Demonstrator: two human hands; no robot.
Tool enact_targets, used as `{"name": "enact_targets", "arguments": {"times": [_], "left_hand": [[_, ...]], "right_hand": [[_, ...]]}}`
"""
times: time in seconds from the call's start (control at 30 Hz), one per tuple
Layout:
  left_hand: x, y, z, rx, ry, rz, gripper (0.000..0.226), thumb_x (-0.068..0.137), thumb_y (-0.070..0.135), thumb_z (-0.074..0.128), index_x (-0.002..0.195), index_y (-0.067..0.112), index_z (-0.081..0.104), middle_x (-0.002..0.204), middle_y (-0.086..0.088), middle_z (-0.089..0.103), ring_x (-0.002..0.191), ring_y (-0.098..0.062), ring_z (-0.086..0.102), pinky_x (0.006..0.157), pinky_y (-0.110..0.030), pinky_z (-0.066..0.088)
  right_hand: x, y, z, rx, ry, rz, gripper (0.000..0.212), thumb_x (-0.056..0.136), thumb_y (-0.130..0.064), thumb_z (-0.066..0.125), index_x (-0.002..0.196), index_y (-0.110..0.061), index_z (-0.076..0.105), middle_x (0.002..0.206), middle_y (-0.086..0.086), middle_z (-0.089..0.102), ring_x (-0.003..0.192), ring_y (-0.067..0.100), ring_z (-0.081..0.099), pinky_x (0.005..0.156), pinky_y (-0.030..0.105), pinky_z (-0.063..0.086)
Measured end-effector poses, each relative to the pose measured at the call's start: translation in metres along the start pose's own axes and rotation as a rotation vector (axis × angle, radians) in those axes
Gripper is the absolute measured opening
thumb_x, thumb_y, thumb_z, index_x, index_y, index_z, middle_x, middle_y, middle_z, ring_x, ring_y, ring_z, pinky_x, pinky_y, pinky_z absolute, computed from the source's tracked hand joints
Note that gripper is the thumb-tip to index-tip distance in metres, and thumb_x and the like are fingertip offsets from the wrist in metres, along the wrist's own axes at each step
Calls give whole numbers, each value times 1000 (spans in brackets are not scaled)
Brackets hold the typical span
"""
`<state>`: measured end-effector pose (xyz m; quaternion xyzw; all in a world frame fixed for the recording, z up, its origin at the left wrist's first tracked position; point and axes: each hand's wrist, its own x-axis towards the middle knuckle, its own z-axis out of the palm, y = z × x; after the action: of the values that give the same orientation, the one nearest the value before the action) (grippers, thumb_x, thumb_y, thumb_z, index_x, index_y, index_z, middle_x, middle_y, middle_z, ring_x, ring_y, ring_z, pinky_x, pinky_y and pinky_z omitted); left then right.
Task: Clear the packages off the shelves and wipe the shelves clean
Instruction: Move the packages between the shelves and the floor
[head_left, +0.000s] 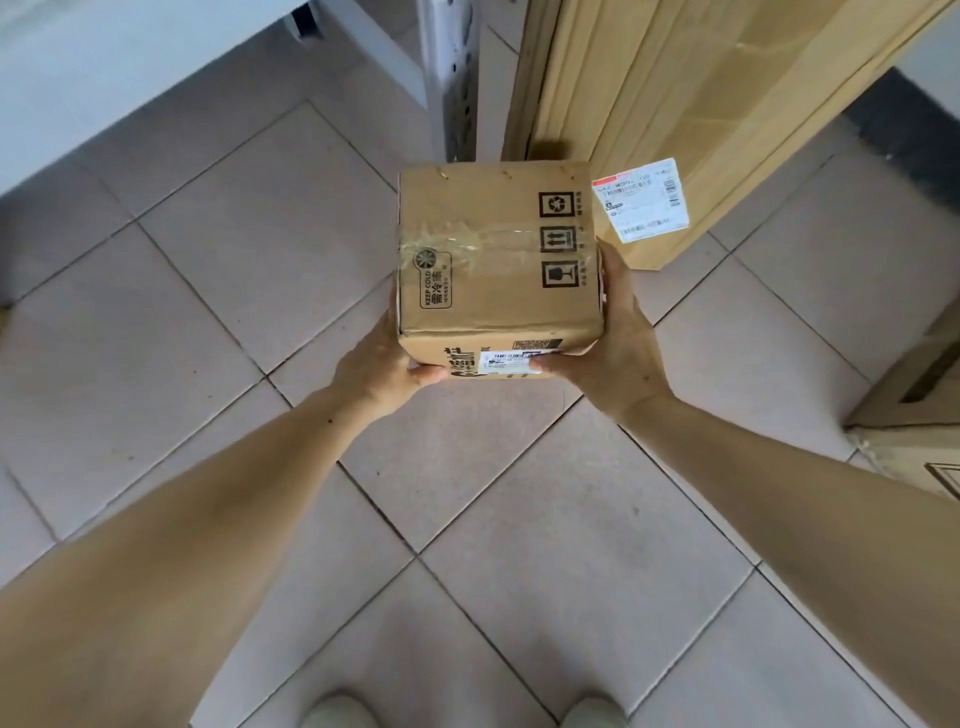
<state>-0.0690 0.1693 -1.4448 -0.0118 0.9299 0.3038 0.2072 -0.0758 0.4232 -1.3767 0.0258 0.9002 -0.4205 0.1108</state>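
Observation:
A small brown cardboard box (493, 265) with clear tape, printed handling symbols and a "KEEP COLD" mark is held in the air above the tiled floor. My left hand (382, 371) grips its near left corner, thumb on the front face. My right hand (613, 343) grips its right side, thumb on the white label on the front face. A white shelf board (130, 67) shows at the top left, with its perforated metal upright (457, 93) just beyond the box.
A tall flat cardboard package (701, 104) with a white shipping label (641, 200) leans at the top right. More cardboard boxes (914, 400) stand at the right edge. Grey floor tiles (249, 249) spread below, and my shoe tips (337, 712) show at the bottom.

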Motion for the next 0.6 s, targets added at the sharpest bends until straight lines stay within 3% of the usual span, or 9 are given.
{"name": "enact_targets", "arguments": {"times": [0.2, 0.3, 0.4, 0.6], "left_hand": [[-8, 8, -7, 93, -79, -70, 75, 84, 43, 70, 148, 28, 35, 147, 1, 43, 126, -22, 50, 99, -48, 48], [-19, 13, -21, 123, -119, -137, 74, 84, 43, 71, 145, 24, 35, 137, -2, 48, 118, -25, 57, 94, -50, 51], [-38, 26, -42, 116, -149, -208, 67, 85, 38, 71, 139, 18, 37, 132, -7, 52, 112, -27, 59, 92, -50, 51], [-88, 72, -111, 148, -220, -231, 56, 90, 34, 69, 137, 14, 46, 138, -7, 55, 121, -23, 56, 101, -42, 47]], "right_hand": [[-5, 0, -3, -43, -29, 50, 114, 62, -24, 92, 151, -33, 21, 135, -1, 56, 118, 22, 58, 96, 44, 52], [-12, -6, -11, -102, -56, 90, 112, 64, -25, 92, 150, -30, 21, 141, 0, 52, 118, 17, 58, 94, 49, 53], [-26, -18, -28, -171, -56, 133, 100, 69, -22, 89, 147, -30, 27, 136, -4, 54, 114, 13, 58, 92, 50, 53], [-56, -79, -86, -334, -99, 98, 67, 80, -20, 79, 137, -25, 43, 133, -5, 55, 109, 13, 60, 92, 45, 51]]}}
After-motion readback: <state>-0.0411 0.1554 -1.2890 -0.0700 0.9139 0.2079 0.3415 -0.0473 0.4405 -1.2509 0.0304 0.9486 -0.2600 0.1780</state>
